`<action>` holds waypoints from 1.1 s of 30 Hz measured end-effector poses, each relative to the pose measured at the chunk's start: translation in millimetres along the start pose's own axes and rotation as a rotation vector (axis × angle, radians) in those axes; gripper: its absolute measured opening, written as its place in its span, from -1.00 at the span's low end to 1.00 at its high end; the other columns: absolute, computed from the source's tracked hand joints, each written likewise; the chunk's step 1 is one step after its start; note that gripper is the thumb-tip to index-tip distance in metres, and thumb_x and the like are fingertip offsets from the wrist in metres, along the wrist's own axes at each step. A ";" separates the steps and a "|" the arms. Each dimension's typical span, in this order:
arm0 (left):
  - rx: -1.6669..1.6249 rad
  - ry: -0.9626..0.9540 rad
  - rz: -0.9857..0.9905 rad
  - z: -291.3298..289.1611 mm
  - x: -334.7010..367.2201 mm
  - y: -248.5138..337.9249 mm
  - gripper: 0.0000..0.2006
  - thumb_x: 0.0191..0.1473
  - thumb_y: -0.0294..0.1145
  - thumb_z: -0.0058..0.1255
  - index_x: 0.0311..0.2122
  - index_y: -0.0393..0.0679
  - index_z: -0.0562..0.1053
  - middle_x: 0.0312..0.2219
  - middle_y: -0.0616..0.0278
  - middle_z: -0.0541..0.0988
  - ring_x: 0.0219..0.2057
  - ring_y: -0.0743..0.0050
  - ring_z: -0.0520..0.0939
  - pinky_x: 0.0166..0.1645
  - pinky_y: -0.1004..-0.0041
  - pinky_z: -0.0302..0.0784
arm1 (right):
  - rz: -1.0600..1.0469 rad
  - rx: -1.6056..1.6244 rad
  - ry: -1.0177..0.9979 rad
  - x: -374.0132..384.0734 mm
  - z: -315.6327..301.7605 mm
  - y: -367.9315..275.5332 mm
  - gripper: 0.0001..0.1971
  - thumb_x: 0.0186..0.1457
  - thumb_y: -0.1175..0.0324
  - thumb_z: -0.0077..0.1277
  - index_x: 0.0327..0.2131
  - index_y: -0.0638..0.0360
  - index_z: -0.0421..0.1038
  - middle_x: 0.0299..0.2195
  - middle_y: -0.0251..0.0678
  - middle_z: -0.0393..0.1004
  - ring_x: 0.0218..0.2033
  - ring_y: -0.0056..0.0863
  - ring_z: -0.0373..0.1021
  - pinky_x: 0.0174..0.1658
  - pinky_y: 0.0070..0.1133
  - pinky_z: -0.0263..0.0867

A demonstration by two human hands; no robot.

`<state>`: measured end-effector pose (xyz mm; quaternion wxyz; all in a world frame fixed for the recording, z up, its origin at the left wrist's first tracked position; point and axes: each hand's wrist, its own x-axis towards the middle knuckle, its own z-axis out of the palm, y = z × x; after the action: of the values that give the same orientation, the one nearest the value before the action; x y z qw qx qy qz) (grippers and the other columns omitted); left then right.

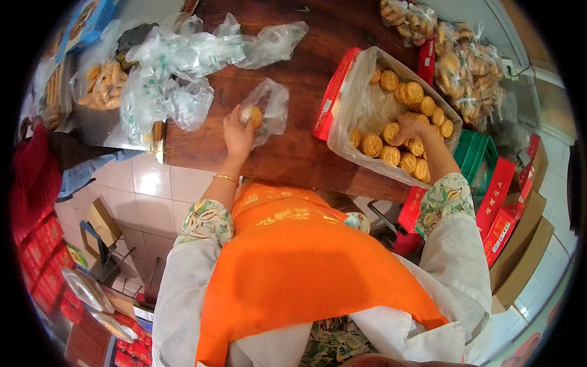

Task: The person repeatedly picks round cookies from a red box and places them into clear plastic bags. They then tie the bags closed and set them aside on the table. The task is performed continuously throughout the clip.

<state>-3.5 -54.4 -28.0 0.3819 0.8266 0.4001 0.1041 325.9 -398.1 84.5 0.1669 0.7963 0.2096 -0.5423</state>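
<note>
Upper right: tied bags of pastries (466, 70) are lying heaped | right: a green crate (475, 150) is sitting beside a red carton (496, 192), brown cardboard (520, 260) standing nearby | upper left: a blue box (93, 25) is showing | far left: a person in red (35, 177) is appearing | lower left: red packets (46, 260) are filling the corner

Your L forearm (224, 182) runs up & slightly R; L hand (238, 131) back-up, fingers curled, thumb opposed. Your R forearm (441, 158) angles up & L; R hand (416, 127) reaches inward, fingertips hidden, grip unclear. Both well apart, approx. level.
</note>
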 end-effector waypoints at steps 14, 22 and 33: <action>0.092 -0.174 0.496 -12.2 -31.6 67.6 -0.36 -0.09 -0.42 0.06 0.15 -0.22 0.16 0.09 -0.20 0.21 0.10 -0.21 0.24 0.15 0.12 0.18 | -0.039 0.128 0.182 -6.7 22.0 -0.8 0.13 -0.39 -0.08 0.33 0.17 0.40 -0.04 0.17 0.14 0.03 0.22 -0.07 -0.01 0.24 -0.42 -0.06; 0.124 -0.327 0.480 21.1 -45.7 84.0 -0.33 -0.10 -0.42 0.07 0.18 -0.16 0.13 0.10 -0.21 0.21 0.10 -0.18 0.25 0.15 0.11 0.18 | -0.025 -0.115 0.809 -89.2 8.7 -53.7 -0.15 -0.35 0.17 0.32 0.04 0.29 0.11 0.05 0.06 0.20 0.10 -0.15 0.17 0.13 -0.45 0.13; 0.089 -0.657 0.465 -10.6 -49.5 49.7 -0.54 -0.13 -0.47 0.03 -0.03 -0.23 0.31 -0.09 -0.14 0.31 0.00 -0.14 0.31 0.07 0.12 0.26 | -0.847 1.915 0.005 17.3 82.1 -287.5 -0.56 -0.03 0.42 0.13 -0.03 0.19 0.29 -0.13 -0.33 0.42 -0.12 -0.49 0.38 0.00 -0.53 0.29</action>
<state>-12.2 -104.6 21.4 0.4197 0.9000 0.0634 -0.0992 118.4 -189.7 28.0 -0.7377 0.4582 -0.0452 -0.4939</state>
